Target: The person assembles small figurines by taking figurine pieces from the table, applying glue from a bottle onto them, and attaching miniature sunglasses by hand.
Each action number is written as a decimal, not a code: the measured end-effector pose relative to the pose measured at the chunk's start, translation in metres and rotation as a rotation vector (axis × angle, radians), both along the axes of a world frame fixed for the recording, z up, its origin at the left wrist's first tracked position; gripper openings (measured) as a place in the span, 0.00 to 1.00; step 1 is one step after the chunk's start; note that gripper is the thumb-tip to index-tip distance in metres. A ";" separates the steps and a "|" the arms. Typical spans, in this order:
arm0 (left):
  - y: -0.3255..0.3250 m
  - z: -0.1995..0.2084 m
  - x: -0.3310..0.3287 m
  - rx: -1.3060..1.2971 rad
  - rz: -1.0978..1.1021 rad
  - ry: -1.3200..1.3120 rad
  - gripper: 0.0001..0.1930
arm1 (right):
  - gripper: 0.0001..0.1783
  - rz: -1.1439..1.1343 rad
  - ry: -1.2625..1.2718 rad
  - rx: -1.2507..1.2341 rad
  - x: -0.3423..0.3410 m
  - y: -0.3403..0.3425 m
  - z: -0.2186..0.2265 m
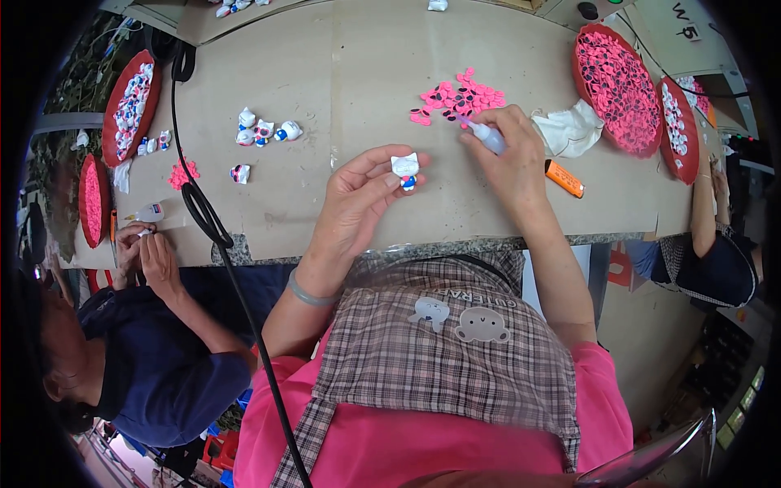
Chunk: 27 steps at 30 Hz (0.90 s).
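Between the thumb and fingers of my left hand (362, 195) is a small white cat figurine (405, 169) with a blue and pink body, held upright above the table. My right hand (511, 159) grips a small squeeze bottle (488, 137) of whitish, see-through plastic. The bottle's thin purple tip points left, at the edge of a loose pile of pink pieces (480, 96), some with dark spots. Whether the tip touches a piece I cannot tell. Further left on the table stand several more cat figurines (262, 132), and a single figurine (240, 173) lies nearer.
A big red tray (577, 61) of pink pieces stands at the right, beside a red tray of white pieces (675, 122). A white cloth (567, 130) and an orange box cutter (565, 178) lie near my right hand. A black cable (213, 215) hangs at left, near a co-worker (175, 358).
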<state>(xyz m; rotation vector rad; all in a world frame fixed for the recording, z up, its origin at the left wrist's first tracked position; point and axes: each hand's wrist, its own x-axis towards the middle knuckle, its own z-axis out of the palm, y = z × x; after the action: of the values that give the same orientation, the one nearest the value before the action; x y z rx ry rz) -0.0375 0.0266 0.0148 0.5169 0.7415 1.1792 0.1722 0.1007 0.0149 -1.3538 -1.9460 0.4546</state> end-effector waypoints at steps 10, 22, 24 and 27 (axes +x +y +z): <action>-0.002 -0.003 0.000 0.034 -0.027 -0.015 0.16 | 0.07 0.039 -0.070 -0.009 0.001 0.009 0.003; 0.000 -0.001 0.011 0.038 -0.077 0.023 0.16 | 0.06 0.115 0.942 -0.887 0.009 -0.013 0.024; 0.000 -0.004 0.014 0.055 -0.057 0.042 0.16 | 0.05 0.138 0.966 -0.915 0.006 -0.020 0.027; 0.000 -0.004 0.018 0.083 -0.026 0.076 0.16 | 0.04 0.206 1.006 -0.952 0.005 -0.027 0.025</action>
<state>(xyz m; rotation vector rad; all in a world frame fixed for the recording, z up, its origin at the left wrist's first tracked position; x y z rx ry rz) -0.0193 0.0269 0.0112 0.6412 0.7506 1.1753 0.1767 0.0733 0.0398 -1.0337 -0.9832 1.8968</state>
